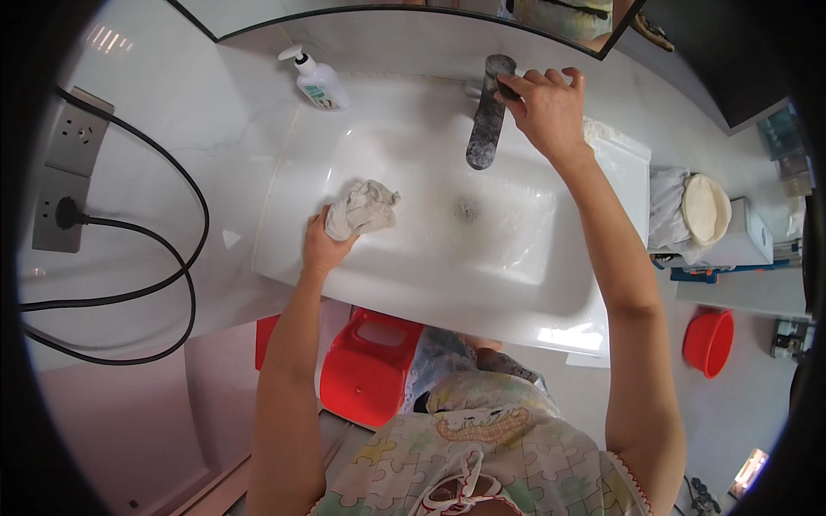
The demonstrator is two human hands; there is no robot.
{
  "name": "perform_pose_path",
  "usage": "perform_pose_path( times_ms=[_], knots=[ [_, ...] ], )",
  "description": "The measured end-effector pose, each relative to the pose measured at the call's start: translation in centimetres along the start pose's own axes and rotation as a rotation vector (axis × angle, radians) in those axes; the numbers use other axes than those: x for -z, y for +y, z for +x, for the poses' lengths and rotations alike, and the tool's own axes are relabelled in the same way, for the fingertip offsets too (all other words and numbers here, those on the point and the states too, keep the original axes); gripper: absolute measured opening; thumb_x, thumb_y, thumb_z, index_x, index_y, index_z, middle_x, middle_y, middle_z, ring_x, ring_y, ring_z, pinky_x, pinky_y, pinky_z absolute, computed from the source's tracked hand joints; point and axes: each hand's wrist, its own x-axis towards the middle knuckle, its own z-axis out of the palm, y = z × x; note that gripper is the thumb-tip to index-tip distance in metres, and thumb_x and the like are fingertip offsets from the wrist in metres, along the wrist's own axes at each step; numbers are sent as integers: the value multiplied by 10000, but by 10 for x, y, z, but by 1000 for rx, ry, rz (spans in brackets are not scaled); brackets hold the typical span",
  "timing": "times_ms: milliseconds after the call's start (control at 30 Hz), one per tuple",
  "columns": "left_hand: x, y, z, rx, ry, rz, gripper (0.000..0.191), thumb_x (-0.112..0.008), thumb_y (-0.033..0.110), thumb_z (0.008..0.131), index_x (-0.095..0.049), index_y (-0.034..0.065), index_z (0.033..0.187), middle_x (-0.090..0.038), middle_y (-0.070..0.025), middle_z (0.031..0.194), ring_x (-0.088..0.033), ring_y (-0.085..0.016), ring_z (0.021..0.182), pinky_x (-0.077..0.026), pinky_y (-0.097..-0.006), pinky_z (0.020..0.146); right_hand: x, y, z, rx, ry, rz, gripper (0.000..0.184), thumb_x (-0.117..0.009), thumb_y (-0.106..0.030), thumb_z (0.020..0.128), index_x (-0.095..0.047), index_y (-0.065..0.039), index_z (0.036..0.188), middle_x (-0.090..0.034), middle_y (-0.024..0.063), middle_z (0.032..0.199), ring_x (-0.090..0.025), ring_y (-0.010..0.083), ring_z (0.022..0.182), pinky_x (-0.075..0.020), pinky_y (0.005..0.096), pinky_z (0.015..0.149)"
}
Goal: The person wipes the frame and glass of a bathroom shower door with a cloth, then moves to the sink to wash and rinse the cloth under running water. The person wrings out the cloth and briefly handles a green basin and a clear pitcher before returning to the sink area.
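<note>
A white washbasin (413,277) lies before me, with a dark, spotted faucet (487,126) over it at the back. My right hand (548,106) has thumb and fingers closed on the dark lever handle (508,88) at the faucet's right side. In my left hand (328,242) is a crumpled, light grey cloth (363,209), held over the left part of the basin. Some cloudy wetness surrounds the drain (466,208). I cannot tell whether water runs from the spout. A white pump bottle (321,84) stands on the back left corner of the basin.
A black-framed mirror (413,9) borders the back. Wall sockets (61,209) with a plug and looping black cable (205,213) are at left. Under the basin's front edge is a red plastic item (361,387). At right are a red basin (710,343) and a box (748,235).
</note>
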Motion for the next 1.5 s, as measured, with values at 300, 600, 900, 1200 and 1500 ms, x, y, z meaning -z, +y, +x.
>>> perform_pose_path(
  times_ms=[300,600,900,1200,1500],
  knots=[
    [0,-3,2,-55,-6,-21,534,-808,243,607,-562,79,1053,-645,-121,964,-570,-365,932,-480,-445,801,-18,9,-43,-296,123,302,386,-717,-228,768,-612,-131,1127,-659,50,884,-601,247,783,-420,392,793],
    [2,-3,2,-8,-31,-38,546,-806,234,611,-559,99,1078,-646,-77,998,-569,-339,937,-485,-419,823,-154,-99,-121,-1465,-729,1830,229,-543,-11,863,-551,69,1077,-612,136,974,-634,207,784,-555,310,745],
    [5,1,2,18,-49,-47,559,-808,240,626,-544,95,1097,-635,-96,1026,-564,-335,965,-479,-417,834,-130,-91,-85,-819,-1112,1466,162,-632,-76,844,-607,56,935,-609,95,767,-520,108,533,-412,239,437],
    [5,2,2,0,-10,-54,525,-806,257,612,-567,106,1053,-651,-74,981,-573,-339,928,-489,-420,806,-32,-16,-59,-402,-418,533,115,-608,-103,832,-645,-25,907,-663,111,781,-631,337,732,-502,383,664],
    [0,-2,3,-14,-25,-36,539,-813,229,594,-558,112,1054,-645,-82,969,-569,-337,934,-485,-424,810,2,-44,-39,-55,-270,293,215,-617,-108,828,-680,-74,1031,-468,74,1364,-321,321,1342,-257,567,1069]
  ],
)
